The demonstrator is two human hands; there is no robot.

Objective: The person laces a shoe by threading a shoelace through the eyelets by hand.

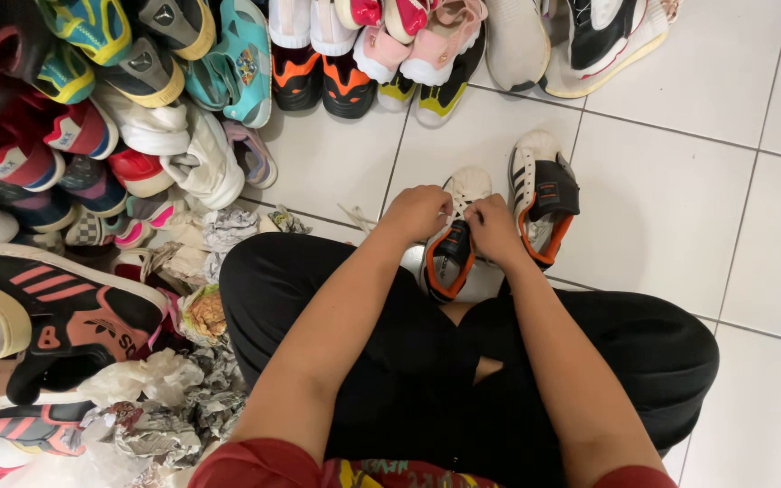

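Observation:
I sit on a white tiled floor in black trousers. In front of my knees lies a white sneaker (456, 237) with a black tongue edged in orange. My left hand (418, 213) and my right hand (492, 228) are both closed over its lacing, fingers pinching the white lace (359, 217), whose loose end trails off to the left. A matching white sneaker (542, 199) with black stripes stands just right of my right hand, untouched.
A big heap of shoes (137, 99) fills the left side and the top edge, with a black and red high-top (65, 307) near my left knee. Crumpled paper (164, 407) lies at the lower left. Bare tiles (698, 163) spread to the right.

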